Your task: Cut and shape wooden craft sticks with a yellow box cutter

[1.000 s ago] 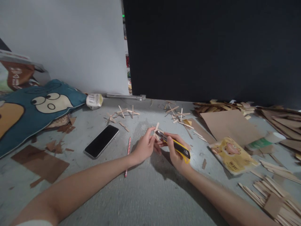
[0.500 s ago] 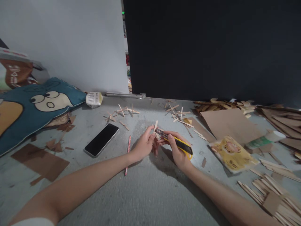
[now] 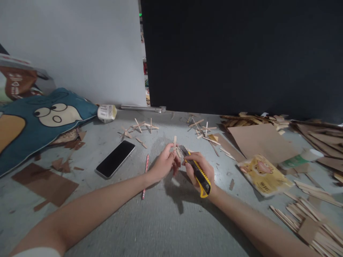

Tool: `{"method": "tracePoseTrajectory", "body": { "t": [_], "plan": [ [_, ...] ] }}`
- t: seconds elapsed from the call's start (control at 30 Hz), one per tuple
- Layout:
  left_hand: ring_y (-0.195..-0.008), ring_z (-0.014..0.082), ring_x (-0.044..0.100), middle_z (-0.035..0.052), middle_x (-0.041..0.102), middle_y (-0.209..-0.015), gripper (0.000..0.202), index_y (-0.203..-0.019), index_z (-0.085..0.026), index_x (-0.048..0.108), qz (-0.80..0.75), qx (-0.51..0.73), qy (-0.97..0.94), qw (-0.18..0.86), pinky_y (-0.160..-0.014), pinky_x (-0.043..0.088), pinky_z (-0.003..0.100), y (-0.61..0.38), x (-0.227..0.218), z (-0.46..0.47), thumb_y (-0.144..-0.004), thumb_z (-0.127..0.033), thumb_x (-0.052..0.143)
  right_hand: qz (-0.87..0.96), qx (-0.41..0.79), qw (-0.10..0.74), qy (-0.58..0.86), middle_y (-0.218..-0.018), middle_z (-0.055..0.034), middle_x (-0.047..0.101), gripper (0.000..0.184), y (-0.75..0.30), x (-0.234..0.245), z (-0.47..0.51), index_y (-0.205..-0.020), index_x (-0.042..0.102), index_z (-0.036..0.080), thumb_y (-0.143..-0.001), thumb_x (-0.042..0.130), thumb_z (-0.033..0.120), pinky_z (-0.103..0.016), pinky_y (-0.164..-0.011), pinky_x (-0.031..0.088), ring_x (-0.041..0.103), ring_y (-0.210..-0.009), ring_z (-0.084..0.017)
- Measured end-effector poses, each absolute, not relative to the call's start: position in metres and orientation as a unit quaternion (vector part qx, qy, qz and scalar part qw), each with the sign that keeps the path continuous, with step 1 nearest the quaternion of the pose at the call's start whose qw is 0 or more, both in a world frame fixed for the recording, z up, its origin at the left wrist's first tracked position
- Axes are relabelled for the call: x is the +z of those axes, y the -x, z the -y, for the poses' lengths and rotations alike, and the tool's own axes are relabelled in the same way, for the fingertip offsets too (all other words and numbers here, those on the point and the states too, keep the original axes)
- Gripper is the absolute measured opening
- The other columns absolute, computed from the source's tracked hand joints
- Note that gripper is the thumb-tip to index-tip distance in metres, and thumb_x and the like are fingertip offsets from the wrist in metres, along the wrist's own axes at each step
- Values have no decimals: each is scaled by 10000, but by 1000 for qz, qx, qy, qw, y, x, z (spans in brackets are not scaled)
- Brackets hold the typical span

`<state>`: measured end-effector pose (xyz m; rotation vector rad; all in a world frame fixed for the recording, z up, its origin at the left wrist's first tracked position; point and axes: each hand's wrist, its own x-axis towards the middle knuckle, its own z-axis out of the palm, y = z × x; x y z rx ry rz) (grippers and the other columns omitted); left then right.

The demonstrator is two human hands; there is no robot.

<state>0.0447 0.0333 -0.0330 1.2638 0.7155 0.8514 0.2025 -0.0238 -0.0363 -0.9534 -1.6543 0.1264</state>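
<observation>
Near the middle of the table, my left hand (image 3: 164,162) pinches a small piece of wooden craft stick (image 3: 175,142) that points up from the fingertips. A second short stick piece shows at the same fingers, slanting down to the right. My right hand (image 3: 202,171) is wrapped round a yellow and black utility knife (image 3: 199,175). The knife's tip end lies close to the stick pieces; whether it touches them I cannot tell. A red patterned pencil (image 3: 146,176) lies partly under my left wrist. To its left rests a black-screened phone (image 3: 115,159).
Crossed stick assemblies (image 3: 144,125) stand at the back, with more sticks (image 3: 202,125) to their right. Brown cardboard (image 3: 264,141), a yellow packet (image 3: 264,175), a glue bottle (image 3: 302,159) and loose craft sticks (image 3: 305,214) lie at right. A blue cushion (image 3: 53,121) sits at left.
My right hand has turned the knife steeper, its rear end swinging down and left, and its tip has drawn slightly off the stick. The held stick now stands more upright.
</observation>
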Motion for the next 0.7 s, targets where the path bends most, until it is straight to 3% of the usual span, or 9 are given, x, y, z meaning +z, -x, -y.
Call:
{"method": "tracePoseTrajectory", "body": {
  "t": [0.1,0.23,0.7],
  "plan": [
    [-373,108,530,-81,594,-653,456,-1165,-236,427,-320,388,-574,646,-336,428,200,-45,-34,-31,-964,-630,539,688,77,580,430,-826,-15,696,75,-209,-36,21,-1030,635,260,-995,569,251,-317,-688,555,685,-707,-176],
    [-360,102,514,-96,576,-630,471,-1090,-245,396,-323,389,-596,623,-332,426,198,-46,-33,-29,-959,-679,521,698,96,566,427,-823,-17,704,103,-211,-34,19,-1018,645,255,-1007,543,248,-311,-701,553,685,-711,-169],
    [-337,101,501,-99,567,-642,418,-1043,-257,384,-336,386,-639,574,-328,374,200,-45,-33,-28,-993,-664,466,722,80,553,408,-837,-47,723,145,-207,-28,20,-995,662,253,-995,520,227,-347,-699,598,703,-709,-190]
  ]
}}
